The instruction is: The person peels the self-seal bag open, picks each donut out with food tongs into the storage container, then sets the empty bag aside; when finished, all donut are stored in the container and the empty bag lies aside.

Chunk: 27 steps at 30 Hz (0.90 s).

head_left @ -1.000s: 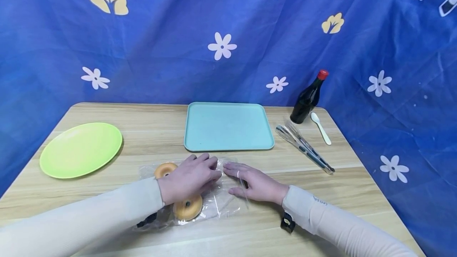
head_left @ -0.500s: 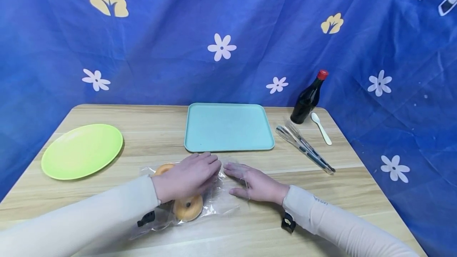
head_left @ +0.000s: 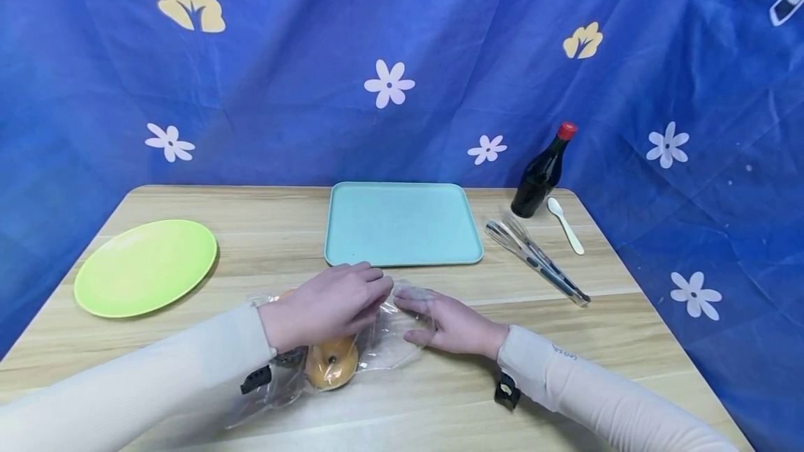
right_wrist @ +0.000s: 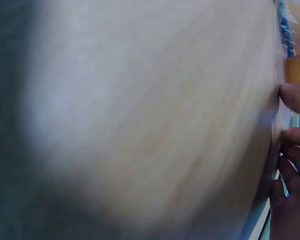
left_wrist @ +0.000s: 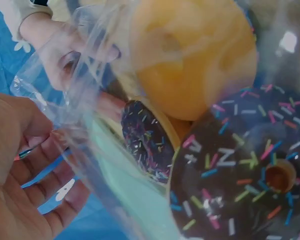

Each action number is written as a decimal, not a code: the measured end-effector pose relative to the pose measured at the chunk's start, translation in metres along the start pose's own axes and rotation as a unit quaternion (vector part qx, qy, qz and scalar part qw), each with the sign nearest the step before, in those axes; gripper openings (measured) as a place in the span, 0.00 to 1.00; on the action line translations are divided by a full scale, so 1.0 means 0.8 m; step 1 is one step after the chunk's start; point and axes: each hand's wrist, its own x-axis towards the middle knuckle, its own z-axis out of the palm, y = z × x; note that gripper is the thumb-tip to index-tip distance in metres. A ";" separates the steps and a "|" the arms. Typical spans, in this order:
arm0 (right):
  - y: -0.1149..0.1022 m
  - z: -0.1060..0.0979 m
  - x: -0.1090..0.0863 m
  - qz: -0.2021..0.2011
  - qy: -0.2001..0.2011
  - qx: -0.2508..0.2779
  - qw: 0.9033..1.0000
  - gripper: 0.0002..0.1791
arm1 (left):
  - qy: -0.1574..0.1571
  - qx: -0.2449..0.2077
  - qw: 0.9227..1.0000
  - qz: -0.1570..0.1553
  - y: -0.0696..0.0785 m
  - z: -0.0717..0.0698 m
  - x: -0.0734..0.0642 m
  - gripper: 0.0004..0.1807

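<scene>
A clear plastic bag with doughnuts in it lies at the table's near middle. My left hand reaches over it from the left and pinches the film between thumb and fingers, hiding part of the contents. Through the film, the left wrist view shows a plain tan doughnut and a chocolate doughnut with sprinkles; another sprinkled one stands partly behind. My right hand is at the bag's right end, fingers extended toward the left hand and overlapped by loose film.
A turquoise tray lies just beyond the hands. To the left is a green oval plate. Tongs, a white spoon and a dark red-capped bottle are at the right. Blue cloth hangs behind the table.
My left hand has shifted slightly up and left, drawing the film with it and covering more of the far doughnut. The right hand stays nearly still.
</scene>
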 end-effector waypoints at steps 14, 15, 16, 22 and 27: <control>0.005 -0.015 -0.009 -0.003 0.008 0.007 1.000 0.32 | 0.003 -0.013 1.000 0.010 -0.001 -0.005 -0.001 0.04; 0.007 -0.019 -0.012 -0.005 0.010 0.007 1.000 0.30 | 0.005 -0.009 1.000 0.013 -0.001 -0.005 -0.001 0.05; 0.009 -0.023 -0.016 -0.005 0.011 0.007 1.000 0.29 | 0.006 -0.006 1.000 0.015 -0.002 -0.004 -0.001 0.05; 0.037 -0.054 -0.047 0.018 -0.008 0.025 0.999 0.22 | 0.012 -0.004 1.000 0.014 -0.004 -0.003 -0.003 0.09; 0.069 -0.087 -0.077 0.054 0.042 0.033 0.997 0.22 | 0.011 -0.011 1.000 0.011 -0.004 -0.003 -0.003 0.11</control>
